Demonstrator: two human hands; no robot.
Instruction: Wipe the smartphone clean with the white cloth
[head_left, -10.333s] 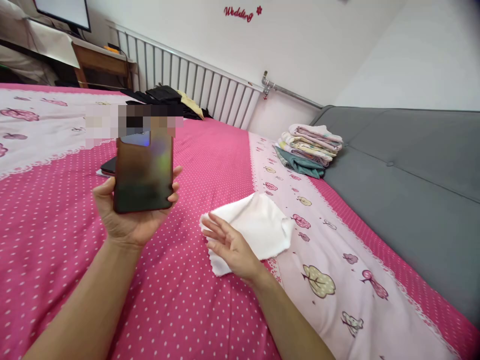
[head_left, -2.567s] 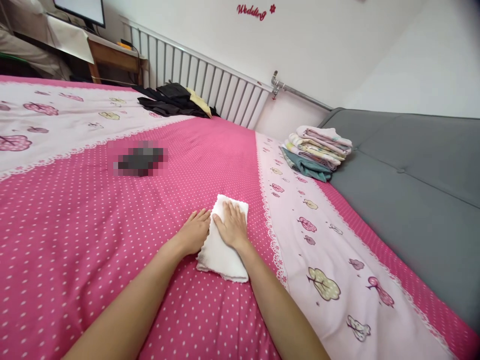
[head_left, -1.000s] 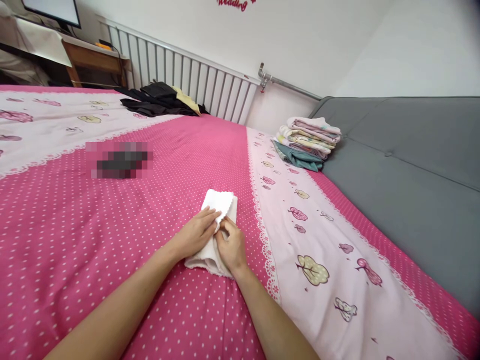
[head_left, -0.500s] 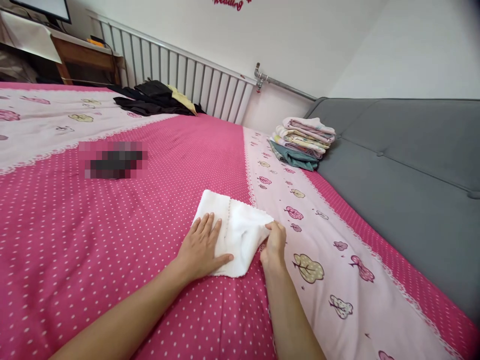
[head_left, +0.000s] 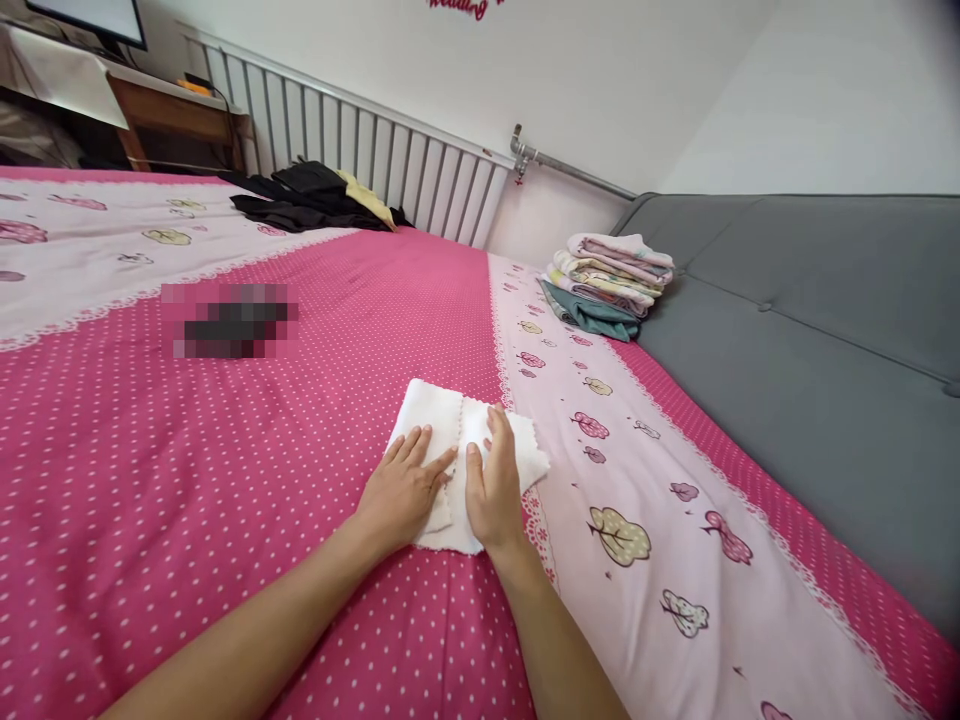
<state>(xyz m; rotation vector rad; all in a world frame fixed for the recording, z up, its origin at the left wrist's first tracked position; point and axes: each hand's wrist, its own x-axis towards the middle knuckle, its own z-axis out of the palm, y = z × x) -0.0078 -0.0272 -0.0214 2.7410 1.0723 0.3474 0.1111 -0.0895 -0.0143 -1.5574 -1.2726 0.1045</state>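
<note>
A white cloth with a scalloped edge lies partly folded on the pink polka-dot bedspread. My left hand rests flat on its left part, fingers stretched out and apart. On the right part stands my right hand, turned on its side with the thumb away from the fingers and nothing gripped. The cloth's right corner sticks out past that hand. Some of the cloth is hidden beneath both hands.
Folded cloths are stacked at the back right by the grey headboard. Dark clothes lie at the far edge before a white radiator. A blurred dark object lies at left. A desk stands far left.
My right hand has let go of the cloth's right edge and moved left onto the cloth. The right part now lies flatter. My left hand has stayed nearly in place, its thumb drawn in.
</note>
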